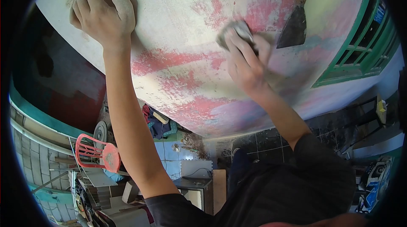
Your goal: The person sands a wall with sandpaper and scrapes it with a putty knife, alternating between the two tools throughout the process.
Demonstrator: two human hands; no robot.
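My left hand (104, 15) rests against the pale wall (169, 19) at the upper left, its fingers apart and dusty, holding nothing. At the upper middle, my right hand (248, 59) presses a grey, crumpled pad (237, 32) on the wall, with its fingers bent around it; the pad and fingertips are slightly blurred. Red and pink patches (169, 59) show through the worn paint below and beside the pad. To the right of my right hand there is a dark, blade-shaped patch (293, 28) on the wall.
A green window frame (352, 49) is at the right. A red plastic chair (111, 157) stands at the lower left. Below are a small cabinet (197, 184), dark floor tiles (269, 142) and a dark stand (373, 112) at the right.
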